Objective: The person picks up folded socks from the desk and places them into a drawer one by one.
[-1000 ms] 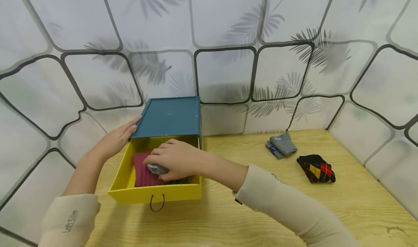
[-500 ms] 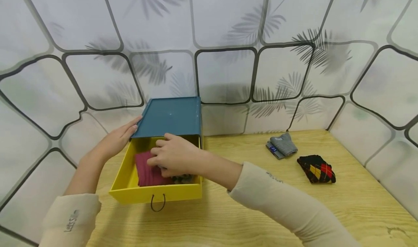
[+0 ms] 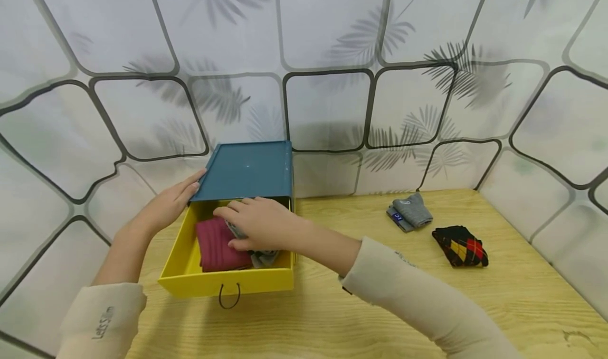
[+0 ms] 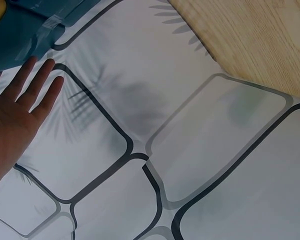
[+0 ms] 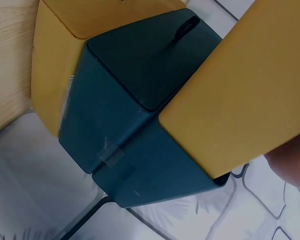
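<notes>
In the head view, a yellow drawer [image 3: 178, 258] is pulled out from a blue box [image 3: 244, 171]. A folded maroon cloth item [image 3: 218, 251] lies inside, beside a dark patterned bundle [image 3: 263, 258]. My right hand [image 3: 266, 224] reaches in with bent fingers and grips a grey folded sock [image 3: 236, 231], mostly hidden beneath the hand. My left hand [image 3: 166, 206] rests its straight fingers on the left edge of the box top; the left wrist view shows the fingers of that hand [image 4: 15, 110] extended at the blue wall.
A folded grey sock pair [image 3: 410, 211] and a folded black argyle sock pair [image 3: 461, 245] lie on the wooden table [image 3: 361, 317] at right. Below the open drawer, a blue drawer front [image 5: 145, 60] with a black loop shows in the right wrist view. A patterned curtain [image 3: 328, 174] stands behind.
My right hand has shifted about inside the drawer over the grey sock, its fingers drawing up and then lowering again. More of the maroon cloth and patterned bundle shows. My left hand has stayed put.
</notes>
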A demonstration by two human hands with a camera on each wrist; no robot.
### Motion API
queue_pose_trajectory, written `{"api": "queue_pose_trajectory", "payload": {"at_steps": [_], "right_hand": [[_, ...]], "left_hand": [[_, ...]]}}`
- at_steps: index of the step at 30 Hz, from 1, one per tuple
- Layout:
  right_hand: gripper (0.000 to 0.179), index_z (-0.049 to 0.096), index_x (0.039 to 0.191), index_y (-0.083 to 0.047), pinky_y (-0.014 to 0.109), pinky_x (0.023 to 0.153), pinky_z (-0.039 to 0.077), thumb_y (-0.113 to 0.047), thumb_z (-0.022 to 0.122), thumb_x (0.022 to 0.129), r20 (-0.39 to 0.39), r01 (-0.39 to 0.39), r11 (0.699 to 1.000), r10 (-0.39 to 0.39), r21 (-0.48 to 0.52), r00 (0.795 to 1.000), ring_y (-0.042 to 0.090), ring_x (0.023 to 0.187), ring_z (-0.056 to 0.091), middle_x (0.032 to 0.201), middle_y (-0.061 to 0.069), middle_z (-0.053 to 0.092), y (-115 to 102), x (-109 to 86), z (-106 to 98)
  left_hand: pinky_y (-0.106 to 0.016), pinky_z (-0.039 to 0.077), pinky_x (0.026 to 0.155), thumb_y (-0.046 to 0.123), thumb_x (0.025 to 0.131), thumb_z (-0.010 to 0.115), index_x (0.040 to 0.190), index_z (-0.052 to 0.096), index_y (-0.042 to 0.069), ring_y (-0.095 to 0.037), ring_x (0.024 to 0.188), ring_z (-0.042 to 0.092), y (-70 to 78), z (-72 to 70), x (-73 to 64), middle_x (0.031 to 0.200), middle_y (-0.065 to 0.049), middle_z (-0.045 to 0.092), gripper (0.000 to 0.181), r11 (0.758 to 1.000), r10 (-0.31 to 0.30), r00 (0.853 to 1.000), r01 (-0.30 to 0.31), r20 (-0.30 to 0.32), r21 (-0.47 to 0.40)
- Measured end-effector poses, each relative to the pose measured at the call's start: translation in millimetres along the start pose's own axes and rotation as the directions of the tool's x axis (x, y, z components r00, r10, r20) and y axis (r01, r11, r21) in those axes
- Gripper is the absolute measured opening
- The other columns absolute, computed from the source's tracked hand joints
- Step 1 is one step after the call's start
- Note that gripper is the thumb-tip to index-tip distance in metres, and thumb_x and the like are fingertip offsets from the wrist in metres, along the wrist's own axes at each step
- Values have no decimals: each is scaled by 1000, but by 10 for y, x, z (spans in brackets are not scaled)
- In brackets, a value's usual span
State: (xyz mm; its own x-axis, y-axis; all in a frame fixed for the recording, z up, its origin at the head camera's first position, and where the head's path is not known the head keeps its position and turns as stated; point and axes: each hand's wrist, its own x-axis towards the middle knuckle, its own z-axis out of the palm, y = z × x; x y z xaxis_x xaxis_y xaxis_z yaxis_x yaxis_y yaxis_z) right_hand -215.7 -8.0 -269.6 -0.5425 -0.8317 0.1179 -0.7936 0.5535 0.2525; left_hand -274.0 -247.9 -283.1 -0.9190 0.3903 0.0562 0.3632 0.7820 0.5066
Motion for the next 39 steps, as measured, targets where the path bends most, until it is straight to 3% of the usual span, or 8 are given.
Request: {"api": "queue_pose_trajectory", "payload": {"at_steps": [3,8,11,16,25,34,37,39], "right_hand": [[56,44,136,-12,23,86,44,-45,51,92,-101,-14,998,20,61,995,14,106,53,127,0,52,34,-114,-22],[32,59,120,-11,21,80,47,-29,55,93,-280,15,996,9,86,960,13,93,57,112,0,59,65,-286,-33],[29,62,119,-11,21,84,46,-23,53,94,-253,56,997,-41,54,967,14,100,57,115,1,60,46,-327,-6],[35,54,130,-14,23,93,40,-20,52,96,-79,62,996,-67,-66,995,16,117,49,129,0,53,-40,-305,36],[40,49,135,-17,20,83,47,-15,52,96,56,-74,983,84,-167,995,15,105,54,131,-1,50,-41,-82,45],[48,41,140,-11,23,89,44,-23,53,95,81,-103,982,117,-159,990,17,114,49,136,2,45,-73,-98,-14],[44,45,137,-10,23,90,43,-24,51,96,8,-82,988,84,-128,996,17,114,50,134,2,48,-87,-185,-79],[38,53,130,-9,22,89,43,-23,53,95,-96,-27,994,17,-107,995,16,110,53,127,2,53,-115,-268,-135]], "left_hand": [[-64,16,99,44,101,18,150,11,17,-48,129,19,-2,8,-5,146,-26,18,56,1000,-5,1000,5,3,0],[-63,15,100,42,101,18,150,11,16,-48,129,18,-13,8,12,146,-26,18,56,1000,11,1000,-11,-3,17],[-62,15,101,42,101,18,149,11,16,-47,129,18,-12,1,19,146,-26,18,55,1000,15,1000,-15,-7,21],[-62,16,100,42,101,19,150,12,16,-47,129,19,-6,-4,7,146,-26,19,55,1000,8,1000,-8,-9,15],[-63,15,100,43,101,18,150,11,16,-48,129,18,-6,-3,13,146,-26,18,56,1000,13,1000,-13,-4,25],[-62,15,100,42,101,18,149,11,16,-48,129,18,-4,0,4,146,-27,18,56,1000,15,1000,-15,-6,25],[-63,15,100,43,101,18,150,11,16,-48,129,18,0,-4,1,146,-26,18,56,1000,13,1000,-13,-9,28],[-62,15,100,43,101,18,150,11,16,-48,129,18,2,-2,0,146,-26,18,56,1000,14,1000,-14,-10,25]]}}
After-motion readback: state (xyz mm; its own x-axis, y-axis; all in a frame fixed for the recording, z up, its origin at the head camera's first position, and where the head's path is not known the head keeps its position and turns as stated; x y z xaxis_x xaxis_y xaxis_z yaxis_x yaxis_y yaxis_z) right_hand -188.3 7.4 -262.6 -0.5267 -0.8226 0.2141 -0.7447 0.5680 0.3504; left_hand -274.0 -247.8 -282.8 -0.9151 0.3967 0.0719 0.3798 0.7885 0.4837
